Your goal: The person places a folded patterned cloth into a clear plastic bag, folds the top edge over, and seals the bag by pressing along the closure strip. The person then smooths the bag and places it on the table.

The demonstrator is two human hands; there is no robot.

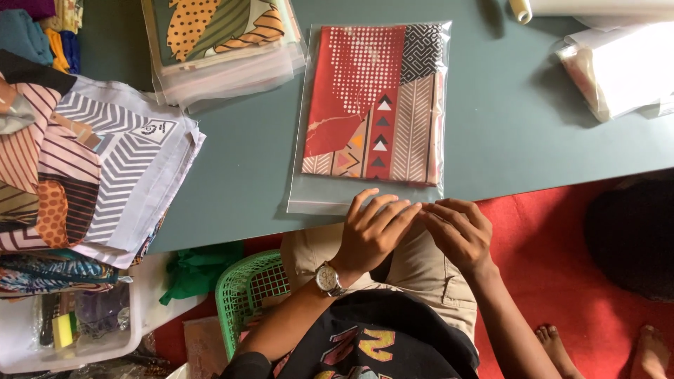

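Resting together at the near edge of the grey-green worktop [232, 175], the left hand [375, 231] and the right hand [460, 231] meet fingertip to fingertip over the open lip of a clear plastic sleeve [316, 200]. The left hand, with a wristwatch [327, 278] on its wrist, lies with fingers loosely spread and extended; they touch the sleeve's near edge, but whether they pinch it cannot be told. The right hand's fingers are curled and pressed together at the same spot, and its grip is equally unclear.

Inside the sleeve lies a folded red patterned cloth [372, 105], flat on the worktop and running from the near edge towards the middle.

Below the worktop's near edge, to the left of the person's knees, stands a green plastic basket [246, 295].

Along the left edge sits a stack of folded printed cloths [105, 161] with chevron and striped patterns. At the far edge, left of the sleeve, lies a pile of bagged cloths [225, 42]. Near the far right corner rests a bundle of clear plastic bags [618, 67].
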